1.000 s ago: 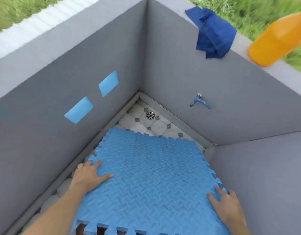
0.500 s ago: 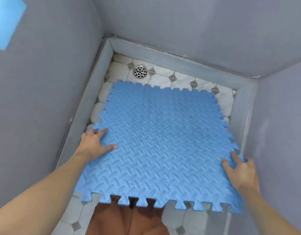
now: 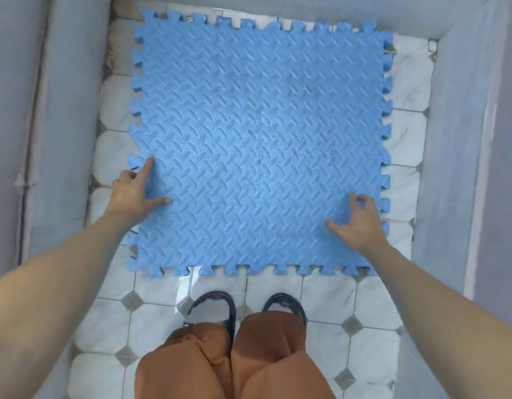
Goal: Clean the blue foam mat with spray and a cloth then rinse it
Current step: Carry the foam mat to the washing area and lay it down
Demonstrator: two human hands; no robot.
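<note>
Down on the tiled floor (image 3: 329, 300) lies the blue foam mat (image 3: 260, 145), flat, its toothed edges showing on all four sides. Dark specks and faint smudges mark its ribbed surface ahead of and between the two hands.

At the mat's left edge sits the left hand (image 3: 133, 191), with its index finger stretched forward onto a tooth of the border and its thumb spread out to the right across the foam; the other fingers look tucked at the edge, and whether they hook under the mat cannot be told. Near the right edge is the right hand (image 3: 358, 223), thumb pointing left, fingers loosely bent with their tips at the foam, gripping nothing.

Just behind both hands, toward the person, the mat's near edge ends, and beyond it stand two dark sandals (image 3: 246, 306) under brown trousers (image 3: 234, 358). Grey walls (image 3: 462, 145) close in outside each hand, left and right.
</note>
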